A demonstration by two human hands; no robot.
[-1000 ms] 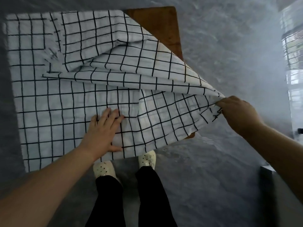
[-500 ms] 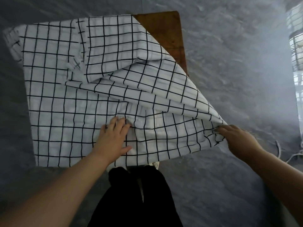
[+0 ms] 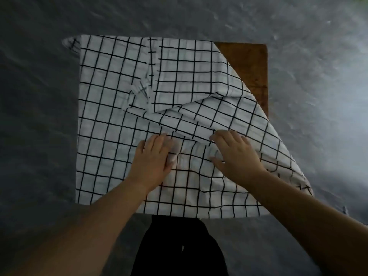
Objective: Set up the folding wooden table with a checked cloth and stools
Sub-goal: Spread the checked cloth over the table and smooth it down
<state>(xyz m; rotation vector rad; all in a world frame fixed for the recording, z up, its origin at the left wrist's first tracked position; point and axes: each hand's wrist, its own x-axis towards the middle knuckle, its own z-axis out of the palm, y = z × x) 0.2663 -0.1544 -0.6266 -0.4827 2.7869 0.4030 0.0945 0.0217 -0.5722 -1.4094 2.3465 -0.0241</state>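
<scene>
White cotton with a black grid, the checked cloth (image 3: 119, 116), covers most of the wooden table (image 3: 251, 64) in the head view, the only view I have. Only the table's far right corner shows bare brown wood, because a fold of cloth lies doubled back diagonally across that side. I see no stools.

My left hand (image 3: 153, 158) lies flat and open, palm down on the cloth near the middle; I judge it is pinning the fabric so it will not slide. My right hand (image 3: 237, 154) rests just beside it, fingers spread on the fold's lower edge. I cannot tell whether it pinches that edge or merely presses on it. Below the table's near edge, my dark trousers (image 3: 179, 246) stand over grey floor (image 3: 318, 56).

Half a second ago the right hand was well out to the right, gripping the cloth's near right corner. That corner now hangs free off the table's side, and the hand has come inward to the fold. The left hand has barely shifted.
</scene>
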